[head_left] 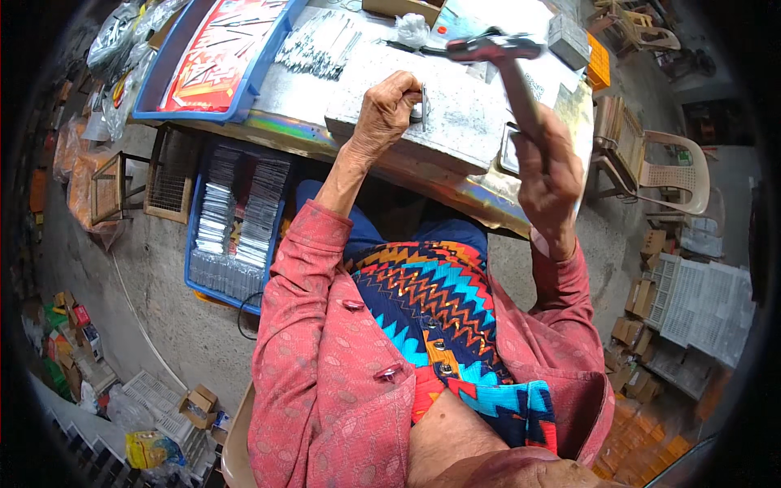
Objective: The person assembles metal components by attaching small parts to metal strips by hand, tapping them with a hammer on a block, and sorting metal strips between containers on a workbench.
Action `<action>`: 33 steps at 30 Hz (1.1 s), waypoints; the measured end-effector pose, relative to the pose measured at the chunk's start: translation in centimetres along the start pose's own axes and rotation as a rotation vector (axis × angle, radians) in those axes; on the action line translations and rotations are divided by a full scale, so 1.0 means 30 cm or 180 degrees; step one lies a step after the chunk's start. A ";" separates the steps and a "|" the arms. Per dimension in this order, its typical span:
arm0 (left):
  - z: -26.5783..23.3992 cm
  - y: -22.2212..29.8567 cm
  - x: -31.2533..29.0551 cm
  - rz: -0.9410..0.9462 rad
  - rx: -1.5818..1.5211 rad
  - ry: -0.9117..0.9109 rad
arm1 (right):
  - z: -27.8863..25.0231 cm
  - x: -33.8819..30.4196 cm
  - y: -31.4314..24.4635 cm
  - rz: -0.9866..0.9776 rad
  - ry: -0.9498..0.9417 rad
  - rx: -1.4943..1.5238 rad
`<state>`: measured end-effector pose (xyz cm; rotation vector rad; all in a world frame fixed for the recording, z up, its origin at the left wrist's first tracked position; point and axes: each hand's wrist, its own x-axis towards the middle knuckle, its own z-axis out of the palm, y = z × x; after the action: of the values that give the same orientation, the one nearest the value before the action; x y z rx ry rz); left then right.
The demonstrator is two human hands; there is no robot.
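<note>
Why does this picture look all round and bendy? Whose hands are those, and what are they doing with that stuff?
There's no machine here, just a person's bare hands. A wide fisheye camera on their head looks down, so straight edges curve. The right hand grips a hammer, blurred in the picture. The left hand pinches a small thin piece above a pale, flat block. On the table there's also a blue tray and a pile of thin pieces.
</note>
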<state>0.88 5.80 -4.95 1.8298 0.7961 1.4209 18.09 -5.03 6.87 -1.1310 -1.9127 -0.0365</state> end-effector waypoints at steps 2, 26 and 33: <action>0.004 0.006 0.007 0.0092 0.0009 -0.0031 | 0.016 -0.018 -0.007 -0.0053 0.0462 0.0049; -0.035 0.009 0.021 -0.1409 -0.1700 0.0400 | 0.099 -0.303 0.092 0.3428 -0.0453 0.2299; -0.046 0.044 0.020 -0.1691 -0.2470 0.0339 | 0.046 -0.282 0.177 0.1512 -0.0979 -0.0505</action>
<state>-0.27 5.69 -3.29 0.8783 0.5939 1.2291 22.57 -7.18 -1.90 -1.7578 -1.8747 0.2649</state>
